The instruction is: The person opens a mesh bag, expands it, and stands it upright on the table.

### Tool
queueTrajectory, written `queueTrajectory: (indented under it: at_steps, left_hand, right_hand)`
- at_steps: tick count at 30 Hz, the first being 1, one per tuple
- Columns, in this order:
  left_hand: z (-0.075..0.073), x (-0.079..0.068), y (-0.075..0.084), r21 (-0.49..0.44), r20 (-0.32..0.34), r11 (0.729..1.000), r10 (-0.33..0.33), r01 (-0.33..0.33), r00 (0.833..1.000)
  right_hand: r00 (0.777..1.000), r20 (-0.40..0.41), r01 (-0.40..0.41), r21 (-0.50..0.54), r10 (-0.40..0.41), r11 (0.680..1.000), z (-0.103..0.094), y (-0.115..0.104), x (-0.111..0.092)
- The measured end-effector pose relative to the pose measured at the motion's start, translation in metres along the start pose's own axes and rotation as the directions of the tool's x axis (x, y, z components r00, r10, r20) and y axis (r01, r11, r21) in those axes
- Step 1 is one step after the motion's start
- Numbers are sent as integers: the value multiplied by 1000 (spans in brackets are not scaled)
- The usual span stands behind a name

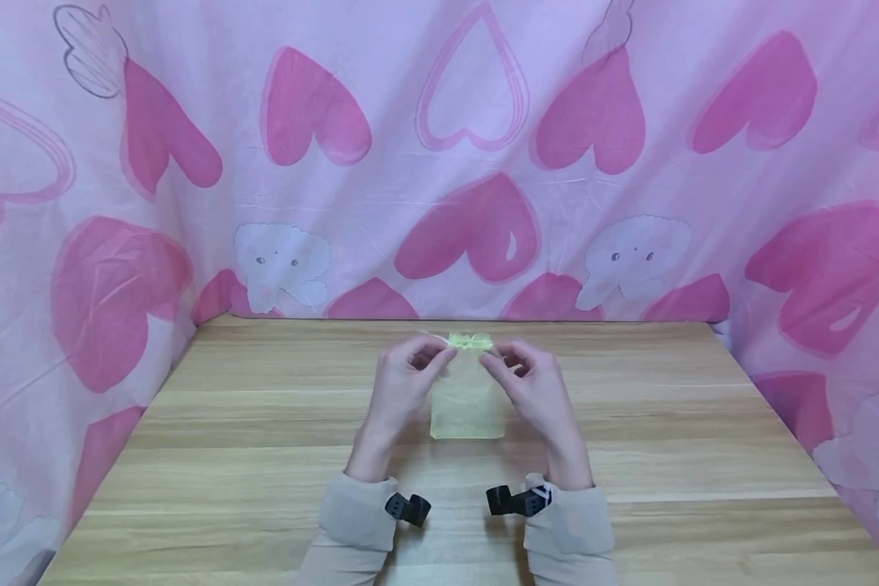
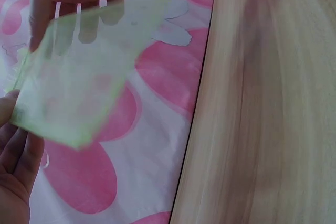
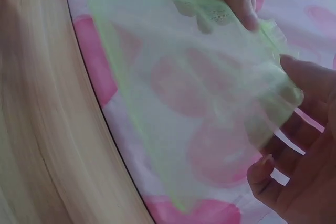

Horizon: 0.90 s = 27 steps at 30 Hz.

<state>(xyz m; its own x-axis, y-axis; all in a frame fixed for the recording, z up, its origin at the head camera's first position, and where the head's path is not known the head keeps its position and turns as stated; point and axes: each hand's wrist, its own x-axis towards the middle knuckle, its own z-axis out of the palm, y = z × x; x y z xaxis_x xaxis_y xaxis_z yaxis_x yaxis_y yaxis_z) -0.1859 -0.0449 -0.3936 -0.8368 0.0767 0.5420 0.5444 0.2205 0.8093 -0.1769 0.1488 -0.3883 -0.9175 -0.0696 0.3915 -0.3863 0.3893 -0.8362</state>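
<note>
Head view, bag: the sheer yellow-green bag (image 1: 469, 407) hung upright between both hands, over the middle of the table (image 1: 264, 464); whether its bottom edge touched the wood, cannot tell.
Head view, left grip: the left hand (image 1: 403, 382) was clamped, thumb and fingers, on the bag's upper left corner.
Head view, right grip: the right hand (image 1: 535, 382) was clamped likewise on the upper right corner, level with the other.
Head view, ruffled top: the ruffled top (image 1: 470, 341) was bunched between the two pinches; uneven pulling there could have skewed the gathers or jammed the drawstring, if one ran through.
Head view, pale cord: a short pale cord (image 1: 435, 334) poked out by the left fingertips; pinched along with the fabric, it could have snagged or slipped loose.
Left wrist view, bag: tilted across the frame, blurred, curtain (image 1: 315, 106) behind it; thin cloth caught by so little could have slid from the left fingertips.
Left wrist view, far hand: fingers showed through the mesh, behind the bag; a nail could have caught the weave.
Right wrist view, thumb: right thumb pressed near the ruffle, other fingers behind; too hard a tug outward could have torn the seam or strained the mesh.
</note>
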Motion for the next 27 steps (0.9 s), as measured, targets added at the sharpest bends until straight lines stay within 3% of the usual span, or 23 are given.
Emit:
queueTrajectory:
  at_steps: [7, 17, 27]
  left_hand:
    - [3, -1, -11, -26, 32, 999, 25, -24, 999]
    - [3, 0, -13, 76, 28, 993, 88, -90, 996]
    - [3, -2, -14, 145, -15, 982, 123, -119, 992]
  right_hand:
    - [1000, -11, 6, 19, -6, 1000, 1, -2, 2]
    - [1000, -24, 5, 11, -4, 1000, 6, 2, 2]
    - [993, -85, 83, -53, -87, 995, 9, 0, 2]
